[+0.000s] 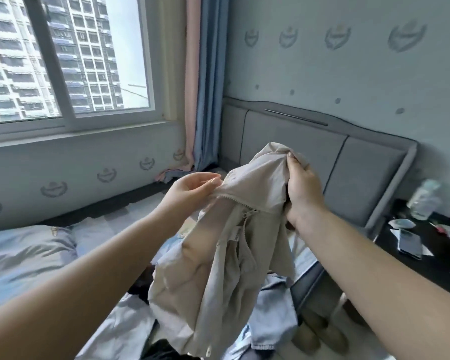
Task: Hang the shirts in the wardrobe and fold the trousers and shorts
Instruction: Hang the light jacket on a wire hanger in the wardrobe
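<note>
A beige garment [226, 255] with a zip hangs bunched in the air above the bed. My left hand [192, 189] pinches its upper edge by the zip, thumb and fingers closed on the cloth. My right hand [303, 188] grips a bunched fold at its top right. Its lower part drapes down toward a pile of clothes on the bed: a light blue denim piece [273, 318] and a dark item [143, 284]. No wardrobe is in view.
The bed [109, 222] carries a blue-grey quilt [24, 255] at left. A grey padded headboard [361, 172] stands behind. At right a dark bedside table [426, 261] holds a phone [409, 244] and a plastic bottle [425, 201]. Slippers [320, 333] lie on the floor below.
</note>
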`<action>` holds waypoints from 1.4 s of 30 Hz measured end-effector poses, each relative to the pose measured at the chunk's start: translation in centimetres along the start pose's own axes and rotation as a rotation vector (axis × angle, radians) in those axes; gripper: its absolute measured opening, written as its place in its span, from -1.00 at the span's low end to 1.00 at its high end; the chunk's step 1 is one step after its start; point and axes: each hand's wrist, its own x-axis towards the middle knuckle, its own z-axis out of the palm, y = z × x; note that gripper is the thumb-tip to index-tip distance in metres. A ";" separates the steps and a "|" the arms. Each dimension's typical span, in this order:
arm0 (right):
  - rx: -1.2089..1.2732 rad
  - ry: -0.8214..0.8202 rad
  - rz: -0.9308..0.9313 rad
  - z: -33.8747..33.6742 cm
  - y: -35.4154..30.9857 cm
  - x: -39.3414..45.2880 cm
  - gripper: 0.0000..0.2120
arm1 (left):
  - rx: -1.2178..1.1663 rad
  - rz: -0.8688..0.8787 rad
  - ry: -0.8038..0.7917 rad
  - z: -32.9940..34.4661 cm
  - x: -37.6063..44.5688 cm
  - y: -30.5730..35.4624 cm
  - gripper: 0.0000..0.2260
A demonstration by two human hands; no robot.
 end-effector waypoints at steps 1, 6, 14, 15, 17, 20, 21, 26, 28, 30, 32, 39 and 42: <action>0.007 0.042 -0.018 -1.4 -0.6 -0.1 -0.82 | -0.033 -0.013 -0.016 1.1 0.0 -0.3 -0.84; 0.076 0.253 -0.100 -9.5 -5.2 -1.5 -0.87 | -0.103 0.037 -0.073 9.8 -0.9 0.3 -0.85; 0.198 0.517 -0.166 -22.5 -13.6 -7.0 -0.81 | -0.217 0.023 -0.246 26.1 -9.0 1.4 -0.90; 0.216 0.530 -0.175 -24.1 -14.7 -8.1 -0.86 | -0.210 0.007 -0.314 28.4 -10.9 1.2 -0.94; 0.233 0.566 -0.196 -26.5 -16.4 -9.9 -0.91 | -0.203 -0.017 -0.427 32.0 -14.1 0.5 -0.87; 0.202 0.622 -0.213 -30.7 -18.5 -12.7 -0.76 | -0.164 0.042 -0.483 37.3 -17.2 -0.9 -0.88; 0.200 0.631 -0.214 -32.1 -19.1 -13.4 -0.72 | -0.157 0.067 -0.498 38.8 -18.1 -0.9 -0.96; 0.235 0.724 -0.245 -40.1 -22.1 -18.1 -0.76 | -0.201 -0.063 -0.655 47.4 -22.8 -0.6 -0.77; 0.247 0.797 -0.285 -43.4 -23.4 -19.9 -0.73 | -0.201 -0.135 -0.779 51.0 -24.7 -0.1 -0.86; 0.225 0.872 -0.316 -46.1 -24.6 -21.4 -0.70 | -0.136 -0.168 -0.845 54.2 -26.1 -0.1 -0.92; 0.218 0.945 -0.371 -49.2 -25.7 -22.8 -0.77 | -0.052 -0.169 -0.894 57.6 -27.5 -0.6 -0.83; 0.289 1.158 -0.593 -59.9 -27.9 -25.9 -0.90 | -0.016 0.022 -1.062 67.2 -28.4 -0.1 -0.82; 0.285 1.245 -0.677 -63.6 -28.6 -26.4 -0.90 | 0.045 0.131 -1.146 71.6 -26.7 0.6 -0.69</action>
